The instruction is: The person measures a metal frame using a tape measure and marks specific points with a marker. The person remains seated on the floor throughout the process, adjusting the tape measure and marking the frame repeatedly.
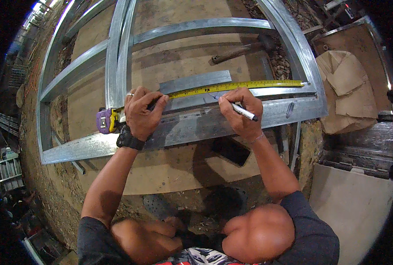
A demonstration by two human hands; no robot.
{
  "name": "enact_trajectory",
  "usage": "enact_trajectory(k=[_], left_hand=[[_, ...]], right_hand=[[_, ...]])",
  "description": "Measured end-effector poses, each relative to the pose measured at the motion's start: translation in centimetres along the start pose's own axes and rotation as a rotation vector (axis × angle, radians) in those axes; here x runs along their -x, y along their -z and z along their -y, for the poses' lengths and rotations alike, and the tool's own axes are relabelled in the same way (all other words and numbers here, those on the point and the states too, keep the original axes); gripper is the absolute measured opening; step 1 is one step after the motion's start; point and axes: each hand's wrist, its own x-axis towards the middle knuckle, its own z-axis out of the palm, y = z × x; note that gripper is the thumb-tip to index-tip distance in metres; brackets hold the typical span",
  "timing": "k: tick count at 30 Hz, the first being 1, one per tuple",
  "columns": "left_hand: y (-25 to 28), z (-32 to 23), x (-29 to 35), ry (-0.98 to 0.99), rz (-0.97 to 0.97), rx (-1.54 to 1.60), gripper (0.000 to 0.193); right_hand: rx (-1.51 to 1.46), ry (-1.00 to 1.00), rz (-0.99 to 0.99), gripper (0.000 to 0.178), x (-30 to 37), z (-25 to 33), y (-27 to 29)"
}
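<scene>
A yellow tape measure blade [245, 85] stretches along the near bar of a galvanized metal frame [183, 126]. Its purple and yellow case [104, 122] hangs at the left, by my left wrist. My left hand [142, 110], with a ring and a dark wristwatch, pinches the blade between thumb and fingers. In my right hand [244, 112] is a white marker pen [244, 111] with a dark end; its tip points at the bar just below the blade, where a small bluish mark shows. Whether the tip touches the metal, I cannot tell. A short metal strip [196, 81] lies behind the blade.
A hammer [243, 51] with a long handle lies inside the frame on a brown board [174, 57]. Nearer me, a dark phone [230, 151] rests below the near bar. Folded brown paper [349, 92] and a pale panel [351, 207] are at the right.
</scene>
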Motion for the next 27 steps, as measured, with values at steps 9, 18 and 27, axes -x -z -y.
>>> enact_trajectory(k=[9,18,27], left_hand=[[0.01,-0.21,-0.06,0.006,-0.006,-0.004,0.01],[-0.08,-0.12,0.08,0.019,-0.006,0.022,0.009],[-0.1,-0.02,0.12,0.042,-0.007,0.033,0.011]], right_hand=[[0.008,0.029,-0.011,0.02,0.37,-0.69,-0.43],[-0.029,-0.056,-0.021,0.018,0.31,0.09,-0.31],[0.029,-0.051,-0.025,0.019,0.3,0.08,-0.49]])
